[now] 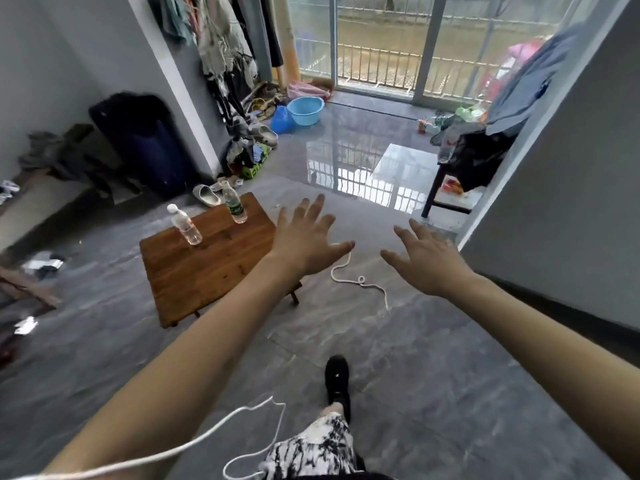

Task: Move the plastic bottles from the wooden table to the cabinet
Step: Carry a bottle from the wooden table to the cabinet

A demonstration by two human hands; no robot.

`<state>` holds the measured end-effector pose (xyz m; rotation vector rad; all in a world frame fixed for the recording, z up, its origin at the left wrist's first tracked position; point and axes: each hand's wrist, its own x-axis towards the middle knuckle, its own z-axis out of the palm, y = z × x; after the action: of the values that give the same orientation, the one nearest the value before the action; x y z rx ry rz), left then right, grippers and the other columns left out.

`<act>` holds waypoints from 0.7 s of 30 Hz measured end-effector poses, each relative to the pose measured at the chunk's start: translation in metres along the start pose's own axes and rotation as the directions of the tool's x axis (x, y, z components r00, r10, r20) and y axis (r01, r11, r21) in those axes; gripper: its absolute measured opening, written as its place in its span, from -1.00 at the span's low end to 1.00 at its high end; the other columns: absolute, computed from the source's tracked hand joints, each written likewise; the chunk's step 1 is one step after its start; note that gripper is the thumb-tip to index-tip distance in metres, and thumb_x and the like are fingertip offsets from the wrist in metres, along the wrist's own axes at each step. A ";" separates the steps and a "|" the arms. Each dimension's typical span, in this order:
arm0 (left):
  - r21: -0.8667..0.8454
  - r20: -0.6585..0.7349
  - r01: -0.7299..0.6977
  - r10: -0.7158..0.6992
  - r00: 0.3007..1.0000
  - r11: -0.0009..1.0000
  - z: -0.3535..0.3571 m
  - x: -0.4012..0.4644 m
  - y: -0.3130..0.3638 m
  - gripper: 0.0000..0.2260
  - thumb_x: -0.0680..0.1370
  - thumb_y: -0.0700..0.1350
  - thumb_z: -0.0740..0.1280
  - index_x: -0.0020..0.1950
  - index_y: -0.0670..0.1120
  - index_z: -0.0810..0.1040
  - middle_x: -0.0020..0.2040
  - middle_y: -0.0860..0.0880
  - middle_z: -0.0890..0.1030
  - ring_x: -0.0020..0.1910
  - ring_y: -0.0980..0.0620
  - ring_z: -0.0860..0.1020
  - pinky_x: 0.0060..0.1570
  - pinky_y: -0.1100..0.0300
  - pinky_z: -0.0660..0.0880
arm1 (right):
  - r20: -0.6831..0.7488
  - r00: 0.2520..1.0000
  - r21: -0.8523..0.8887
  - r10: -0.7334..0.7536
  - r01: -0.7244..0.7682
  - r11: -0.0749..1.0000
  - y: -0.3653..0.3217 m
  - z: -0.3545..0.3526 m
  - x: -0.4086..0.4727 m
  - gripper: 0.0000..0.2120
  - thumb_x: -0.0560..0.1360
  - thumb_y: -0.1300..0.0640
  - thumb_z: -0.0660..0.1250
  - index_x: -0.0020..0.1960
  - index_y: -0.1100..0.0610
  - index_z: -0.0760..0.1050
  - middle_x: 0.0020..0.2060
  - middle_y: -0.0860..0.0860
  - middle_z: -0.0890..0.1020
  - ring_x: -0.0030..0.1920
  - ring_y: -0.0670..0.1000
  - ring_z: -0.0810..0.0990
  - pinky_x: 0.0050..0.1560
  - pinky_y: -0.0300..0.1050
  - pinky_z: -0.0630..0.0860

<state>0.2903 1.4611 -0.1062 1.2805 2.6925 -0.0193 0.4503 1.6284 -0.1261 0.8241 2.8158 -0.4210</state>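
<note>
Two clear plastic bottles stand upright on a low wooden table (207,268) left of centre. The bottle with a white cap (185,225) is near the table's far left corner; the bottle with a green label (233,203) is at the far edge. My left hand (306,239) is stretched out flat with fingers spread, over the table's right edge and right of both bottles, holding nothing. My right hand (427,259) is also spread and empty, out over the floor further right. No cabinet is clearly in view.
A white rope (360,280) lies on the grey tiled floor right of the table. A dark suitcase (142,143), shoes and hanging clothes are at the back left. A blue basin (305,110) sits by the glass door. A grey wall (568,220) stands at right.
</note>
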 end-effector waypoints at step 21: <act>-0.102 0.038 0.045 -0.041 0.998 0.994 -0.027 0.279 -0.086 -0.30 0.60 0.41 0.09 0.64 0.07 0.19 0.70 -0.01 -0.13 0.67 -0.08 -0.12 0.57 -0.22 -0.18 | 0.028 0.999 -0.060 -0.021 0.023 0.998 0.003 -0.086 0.288 -0.28 0.58 -0.35 0.04 0.61 0.01 0.07 0.62 0.12 0.06 0.59 0.16 0.06 0.55 0.17 0.08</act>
<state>0.0473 1.6233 -0.1260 1.1819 2.6530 0.0893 0.2049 1.8020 -0.1170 0.7696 2.7998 -0.3458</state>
